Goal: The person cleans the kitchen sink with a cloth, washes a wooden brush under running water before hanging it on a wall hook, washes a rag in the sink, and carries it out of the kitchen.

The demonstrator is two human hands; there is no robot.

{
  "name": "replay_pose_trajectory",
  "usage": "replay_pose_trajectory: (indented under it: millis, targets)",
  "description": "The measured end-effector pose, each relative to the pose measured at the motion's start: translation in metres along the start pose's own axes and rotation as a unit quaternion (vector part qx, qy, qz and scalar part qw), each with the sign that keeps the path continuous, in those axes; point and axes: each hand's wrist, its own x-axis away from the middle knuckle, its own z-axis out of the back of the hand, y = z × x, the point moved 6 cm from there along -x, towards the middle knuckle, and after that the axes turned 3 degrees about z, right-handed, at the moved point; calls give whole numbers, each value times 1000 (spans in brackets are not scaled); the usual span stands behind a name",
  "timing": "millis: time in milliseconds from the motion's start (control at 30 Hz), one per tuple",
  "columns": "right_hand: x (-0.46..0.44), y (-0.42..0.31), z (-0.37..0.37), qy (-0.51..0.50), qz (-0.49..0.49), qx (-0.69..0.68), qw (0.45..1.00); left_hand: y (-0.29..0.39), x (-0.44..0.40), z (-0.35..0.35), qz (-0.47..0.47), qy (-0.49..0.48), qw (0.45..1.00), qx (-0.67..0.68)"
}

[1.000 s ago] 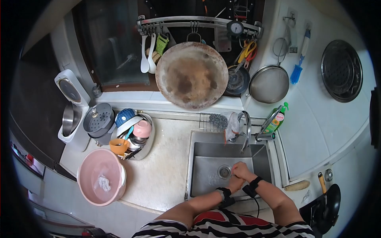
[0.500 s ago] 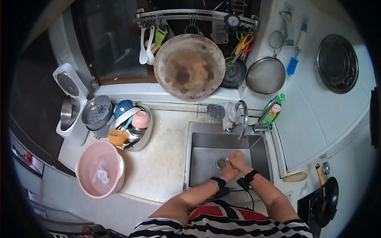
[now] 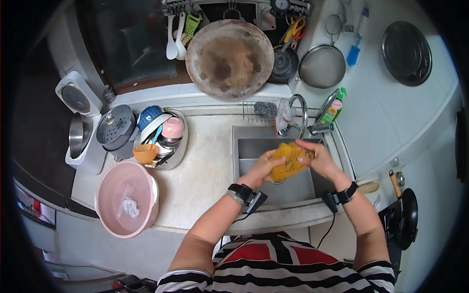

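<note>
Over the steel sink, a crumpled yellow cloth with a loose, mesh-like look is spread between my two hands. My left hand grips its left side, with the thumb across the front. On the right side, my right hand pinches the cloth between thumb and fingers. The curved faucet stands just behind my hands, and no running water shows. Part of the drain is hidden under the cloth.
A pink basin holding a white cloth sits at the counter's left edge. Behind it is a rack of dishes. Dish soap and a wire rack with a scourer stand behind the sink. A large wok hangs above.
My hands were pressed together low over the sink. Now they are apart and farther forward, and the yellow cloth shows opened out between them. The camera view has shifted.
</note>
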Motion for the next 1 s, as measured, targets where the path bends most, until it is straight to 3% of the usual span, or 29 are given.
replay_pose_trajectory:
  millis: [33,100,167,267,333,367,400,433,500,567,633,700,733,800,833,900,967,1000]
  targets:
    - [4,-19,1,18,43,30,998,3,-1,13,0,37,999,-7]
    - [6,-54,16,49,4,217,975,23,13,21,-26,56,998,-2]
    - [7,-89,34,101,35,266,958,37,19,36,-69,135,986,72]
    - [8,-116,57,111,42,251,961,76,38,35,-153,178,969,84]
    - [9,-145,62,133,202,248,938,95,53,22,-165,198,966,27]
    - [8,-155,64,134,209,241,938,108,61,15,-179,218,959,-24]
    - [4,-166,65,129,225,190,947,114,74,11,-214,350,909,-67]
    - [0,-173,64,121,240,137,953,116,72,8,-220,356,905,-73]
    - [-13,-175,56,146,247,199,937,137,68,-21,-369,217,857,-287]
    - [-39,-177,39,101,343,170,918,137,63,-64,-334,86,907,-242]
    - [-41,-198,29,75,317,178,928,138,41,-74,-272,-8,917,-291]
    - [-47,-210,41,58,291,175,939,146,37,-80,-173,-18,936,-308]
    - [-47,-212,51,39,260,163,951,162,41,-82,-188,-4,931,-313]
    - [-43,-207,70,70,174,-177,966,189,57,-94,-213,7,938,-275]
    - [-41,-207,78,-81,180,-251,948,205,65,-101,-241,11,938,-251]
    - [-38,-191,65,-182,160,-471,848,231,78,-123,-278,27,932,-230]
    - [-58,-95,37,-147,-5,-531,834,249,77,-134,-316,78,897,-300]
    - [-53,-90,21,-139,111,-362,915,254,65,-128,-342,97,846,-398]
